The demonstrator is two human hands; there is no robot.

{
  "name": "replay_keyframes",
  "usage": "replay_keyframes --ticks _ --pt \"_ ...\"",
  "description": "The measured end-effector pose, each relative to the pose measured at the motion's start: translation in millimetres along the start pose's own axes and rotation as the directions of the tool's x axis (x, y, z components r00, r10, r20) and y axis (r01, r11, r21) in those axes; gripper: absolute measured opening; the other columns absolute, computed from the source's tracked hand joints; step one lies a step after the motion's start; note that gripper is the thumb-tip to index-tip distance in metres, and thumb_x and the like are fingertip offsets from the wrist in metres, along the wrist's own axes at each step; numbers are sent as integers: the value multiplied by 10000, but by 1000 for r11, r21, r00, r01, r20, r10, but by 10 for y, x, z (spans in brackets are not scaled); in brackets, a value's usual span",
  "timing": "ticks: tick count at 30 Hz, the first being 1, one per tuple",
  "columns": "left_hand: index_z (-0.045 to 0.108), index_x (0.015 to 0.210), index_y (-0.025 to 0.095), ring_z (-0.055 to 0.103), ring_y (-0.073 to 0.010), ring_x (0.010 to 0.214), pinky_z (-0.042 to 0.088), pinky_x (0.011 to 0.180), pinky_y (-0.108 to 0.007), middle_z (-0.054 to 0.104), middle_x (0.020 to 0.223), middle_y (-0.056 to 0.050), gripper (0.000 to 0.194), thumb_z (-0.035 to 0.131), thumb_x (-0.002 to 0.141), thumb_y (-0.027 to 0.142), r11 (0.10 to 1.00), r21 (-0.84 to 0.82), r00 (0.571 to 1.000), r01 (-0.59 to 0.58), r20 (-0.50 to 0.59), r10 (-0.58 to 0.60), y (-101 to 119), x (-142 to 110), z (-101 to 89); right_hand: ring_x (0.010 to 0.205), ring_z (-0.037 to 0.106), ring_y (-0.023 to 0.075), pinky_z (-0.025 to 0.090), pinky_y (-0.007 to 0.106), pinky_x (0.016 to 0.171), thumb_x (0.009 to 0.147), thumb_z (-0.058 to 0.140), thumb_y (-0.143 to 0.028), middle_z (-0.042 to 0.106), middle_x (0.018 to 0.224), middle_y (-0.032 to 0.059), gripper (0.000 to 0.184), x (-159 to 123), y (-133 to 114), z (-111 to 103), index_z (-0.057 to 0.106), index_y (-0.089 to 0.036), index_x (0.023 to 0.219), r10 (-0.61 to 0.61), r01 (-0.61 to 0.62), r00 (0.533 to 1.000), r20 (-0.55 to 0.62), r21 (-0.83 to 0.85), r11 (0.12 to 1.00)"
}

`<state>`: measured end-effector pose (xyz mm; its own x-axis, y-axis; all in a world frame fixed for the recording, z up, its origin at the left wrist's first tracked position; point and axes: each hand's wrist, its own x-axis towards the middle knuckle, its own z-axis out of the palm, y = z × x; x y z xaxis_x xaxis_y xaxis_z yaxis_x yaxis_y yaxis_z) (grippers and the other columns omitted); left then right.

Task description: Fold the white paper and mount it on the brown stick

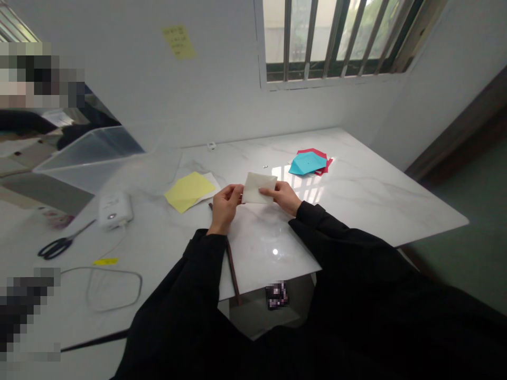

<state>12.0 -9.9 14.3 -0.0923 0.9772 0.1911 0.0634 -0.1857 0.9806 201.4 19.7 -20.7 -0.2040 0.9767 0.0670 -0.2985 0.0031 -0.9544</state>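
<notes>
Above the white table, a small cream paper envelope [255,189] is held between my two hands. My left hand [225,207] pinches it at its left edge. On the right side, the thumb of my right hand [285,196] lies across its face, with the fingers behind and partly hidden. To the left of my left hand lie a yellow sheet of paper [190,191] and a white sheet [209,184] partly under it. Farther off to the right, a blue paper envelope [308,163] rests on red paper pieces [316,152].
A white power strip [114,209] and black-handled scissors [57,247] lie at the left, near a grey cable [139,287]. A dark brown strip [232,269] runs to the table's front edge. A clear plastic panel [95,153] stands at the back left.
</notes>
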Motion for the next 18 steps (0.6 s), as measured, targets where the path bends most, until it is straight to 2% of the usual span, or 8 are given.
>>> replay_keyframes --ticks 3,5,7,10,12,14,16,18 --pt "712 916 152 629 -137 653 520 648 -265 715 821 -55 362 696 811 498 995 94 993 -46 -103 55 15 54 -157 914 729 239 605 371 828 579 943 -447 788 980 84 510 62 15 -116 737 -168 953 14 -10 998 -58 66 998" --pt "716 937 157 631 -145 654 509 644 -268 718 826 -58 303 664 828 435 965 248 973 -84 -189 133 52 70 -322 923 731 241 605 367 821 586 938 -436 786 948 78 495 110 27 -210 728 -174 950 0 7 996 -86 83 997" --pt "726 965 176 656 -165 706 505 691 -281 737 889 -60 251 646 839 378 879 467 937 -93 -258 237 100 63 -506 915 732 237 601 355 813 581 934 -431 781 912 70 486 161 35 -301 719 -171 931 -17 27 991 -131 74 997" --pt "733 974 208 661 -195 726 487 765 -321 725 834 -39 209 607 866 334 718 696 899 20 -327 291 149 31 -730 914 730 228 591 333 800 568 922 -437 780 929 69 495 224 27 -403 713 -164 923 -40 52 976 -213 51 997" --pt "727 994 229 667 -225 760 474 783 -339 716 813 -35 218 636 860 375 631 769 917 99 -318 243 142 13 -805 932 727 230 588 328 796 565 916 -441 782 966 76 494 247 12 -441 712 -167 922 -38 53 968 -249 55 997" --pt "714 1054 247 672 -263 811 464 779 -350 713 819 -43 294 682 834 440 549 826 954 125 -252 161 105 2 -818 944 726 232 587 329 806 557 916 -435 783 995 83 495 255 -1 -457 710 -168 918 -29 49 967 -255 72 996" --pt "702 1110 252 671 -301 855 459 767 -363 714 842 -66 392 713 804 496 469 878 983 96 -159 96 56 -4 -791 940 725 228 587 334 823 547 920 -429 781 1006 85 507 253 -6 -460 710 -165 926 -31 52 971 -238 82 995" --pt "703 1123 247 670 -327 881 459 758 -376 717 869 -92 428 719 791 516 406 912 993 52 -89 72 13 -7 -749 936 725 223 587 340 837 552 917 -433 779 1011 81 523 251 -1 -463 709 -165 950 -40 58 977 -211 80 995"
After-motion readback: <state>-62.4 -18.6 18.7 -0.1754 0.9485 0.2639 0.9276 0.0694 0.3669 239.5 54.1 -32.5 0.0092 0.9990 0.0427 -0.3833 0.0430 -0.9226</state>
